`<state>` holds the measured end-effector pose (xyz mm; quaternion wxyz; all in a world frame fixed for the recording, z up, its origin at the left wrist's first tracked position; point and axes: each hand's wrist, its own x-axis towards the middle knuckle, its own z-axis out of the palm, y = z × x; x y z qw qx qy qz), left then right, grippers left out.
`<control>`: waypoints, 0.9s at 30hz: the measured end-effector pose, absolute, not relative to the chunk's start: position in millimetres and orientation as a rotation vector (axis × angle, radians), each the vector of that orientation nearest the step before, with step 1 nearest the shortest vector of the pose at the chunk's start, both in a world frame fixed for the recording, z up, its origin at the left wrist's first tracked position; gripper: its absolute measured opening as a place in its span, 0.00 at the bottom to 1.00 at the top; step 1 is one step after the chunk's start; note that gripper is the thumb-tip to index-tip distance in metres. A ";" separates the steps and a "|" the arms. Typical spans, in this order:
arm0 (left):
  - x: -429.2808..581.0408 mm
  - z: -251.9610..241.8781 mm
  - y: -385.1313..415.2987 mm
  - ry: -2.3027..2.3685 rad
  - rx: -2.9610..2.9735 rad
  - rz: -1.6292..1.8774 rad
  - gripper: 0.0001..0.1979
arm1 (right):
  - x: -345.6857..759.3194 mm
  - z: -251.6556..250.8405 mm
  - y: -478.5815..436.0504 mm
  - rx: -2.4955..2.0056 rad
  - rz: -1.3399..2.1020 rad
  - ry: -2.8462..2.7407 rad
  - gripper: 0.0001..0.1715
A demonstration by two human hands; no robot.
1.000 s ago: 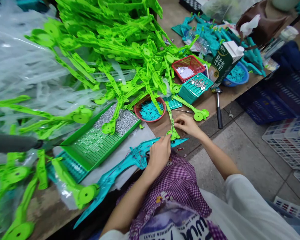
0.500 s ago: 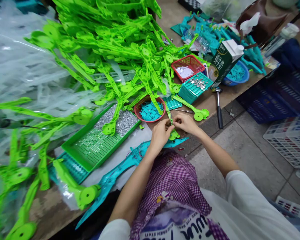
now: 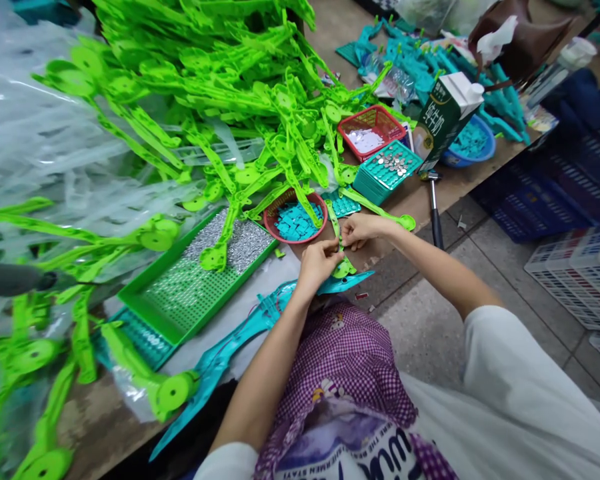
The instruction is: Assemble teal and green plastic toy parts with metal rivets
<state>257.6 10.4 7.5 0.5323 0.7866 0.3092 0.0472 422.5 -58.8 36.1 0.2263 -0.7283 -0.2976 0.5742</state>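
A narrow bright-green plastic part with a widened, holed lower end lies at the table's front edge. My left hand is closed on it from the left, thumb and fingers pinched together over its middle. Right of the part, my right hand is closed, its fingertips pinched close to the part's upper half; what they hold, if anything, is too small to make out. Beneath the left wrist runs a long turquoise plastic piece. A red basket of small turquoise pieces stands just beyond my hands.
A green tray of small silvery pieces lies to the left. Many green parts are heaped behind. Stacked turquoise trays bearing metal discs, a milk carton, a hammer and a blue bowl stand to the right.
My right hand has drawn slightly up and away from my left, and its elbow has swung outward. The left hand stays at the green part. The whole view has shifted a little.
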 end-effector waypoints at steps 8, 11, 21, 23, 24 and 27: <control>257.0 5.6 8.6 0.734 2.033 0.115 0.18 | 422.8 23.4 -66.4 -1.853 1.517 -0.722 0.15; 257.3 6.4 10.0 0.733 2.042 0.115 0.18 | 422.2 20.7 -64.7 -1.911 1.484 -0.764 0.15; 259.0 2.9 10.4 0.766 1.775 0.139 0.19 | 426.2 28.1 -54.8 -2.053 1.574 -0.899 0.22; 259.0 2.2 9.9 0.772 1.741 0.162 0.19 | 425.2 28.3 -60.8 -1.970 1.540 -0.864 0.22; 259.0 2.2 9.7 0.778 1.731 0.166 0.19 | 424.3 28.4 -64.8 -1.921 1.519 -0.824 0.21; 259.4 3.5 9.8 0.792 1.713 0.154 0.17 | 419.3 28.3 -76.4 -1.814 1.459 -0.668 0.17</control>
